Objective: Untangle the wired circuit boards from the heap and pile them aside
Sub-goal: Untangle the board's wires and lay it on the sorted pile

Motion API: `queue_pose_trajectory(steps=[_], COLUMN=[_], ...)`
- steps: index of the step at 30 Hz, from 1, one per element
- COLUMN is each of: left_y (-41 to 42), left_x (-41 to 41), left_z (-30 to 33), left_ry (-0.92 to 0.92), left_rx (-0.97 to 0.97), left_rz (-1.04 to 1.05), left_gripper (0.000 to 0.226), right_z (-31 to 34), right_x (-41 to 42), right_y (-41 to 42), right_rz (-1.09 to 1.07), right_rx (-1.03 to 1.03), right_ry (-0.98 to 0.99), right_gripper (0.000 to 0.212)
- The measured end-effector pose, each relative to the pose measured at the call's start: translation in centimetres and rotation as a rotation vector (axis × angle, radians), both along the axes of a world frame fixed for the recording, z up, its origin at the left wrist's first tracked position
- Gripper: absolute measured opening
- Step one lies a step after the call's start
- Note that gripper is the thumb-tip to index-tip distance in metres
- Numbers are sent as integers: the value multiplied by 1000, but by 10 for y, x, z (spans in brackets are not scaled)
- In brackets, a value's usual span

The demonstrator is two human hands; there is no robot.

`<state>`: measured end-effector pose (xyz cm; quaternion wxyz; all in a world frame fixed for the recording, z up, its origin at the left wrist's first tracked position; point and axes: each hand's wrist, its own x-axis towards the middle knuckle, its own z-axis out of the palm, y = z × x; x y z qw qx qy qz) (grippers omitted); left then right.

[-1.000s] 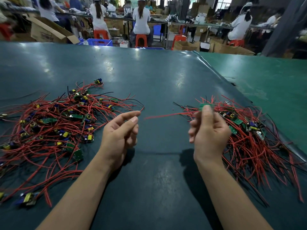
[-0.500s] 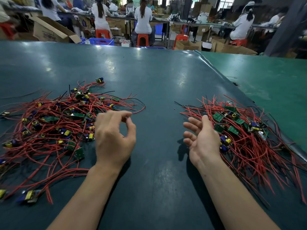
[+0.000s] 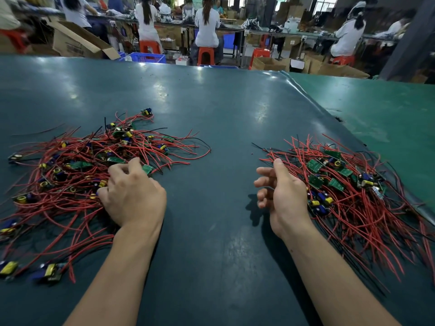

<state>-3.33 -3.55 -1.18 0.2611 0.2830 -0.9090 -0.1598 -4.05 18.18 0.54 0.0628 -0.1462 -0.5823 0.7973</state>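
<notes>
The dark green table (image 3: 223, 128) carries my tangled heap of red-wired green circuit boards (image 3: 77, 175) on the left and the sorted pile of the same boards (image 3: 348, 191) on the right. The board I held a second ago now lies in that pile, so one more is done. My right hand (image 3: 284, 196) hangs loose and empty beside it; my left hand (image 3: 131, 196) has dropped onto the heap, fingers curling into the wires for the next

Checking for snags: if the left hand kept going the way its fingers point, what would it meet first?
Probably the small green board at the fingertips of the left hand, within the tangled heap; depth is unclear.
</notes>
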Motion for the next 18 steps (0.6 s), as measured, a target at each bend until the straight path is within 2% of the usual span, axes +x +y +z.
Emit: queue_pose_trajectory(steps=[4, 6, 8, 10, 12, 15, 18], left_y=[-3, -1, 2, 9, 21, 38, 45], left_x=[0, 2, 3, 5, 7, 10, 9], left_z=[0, 2, 5, 6, 6, 5, 1], left_ry=[8, 171, 417, 631, 746, 756, 732], left_rx=[-19, -25, -97, -219, -296, -371, -423], left_rz=[30, 2, -62, -177, -354, -650, -842], left_gripper=[31, 31, 29, 25, 22, 18, 18], right_z=[-1, -1, -1, -1, -1, -1, 0], right_x=[0, 0, 0, 2, 6, 12, 13], right_y=[0, 1, 0, -2, -7, -15, -16], right_rz=[19, 27, 48, 134, 297, 482, 443], right_rx=[12, 25, 46, 87, 125, 79, 61], right_ry=[1, 1, 13, 34, 66, 123, 158], right_gripper=[41, 41, 39, 34, 28, 34, 18])
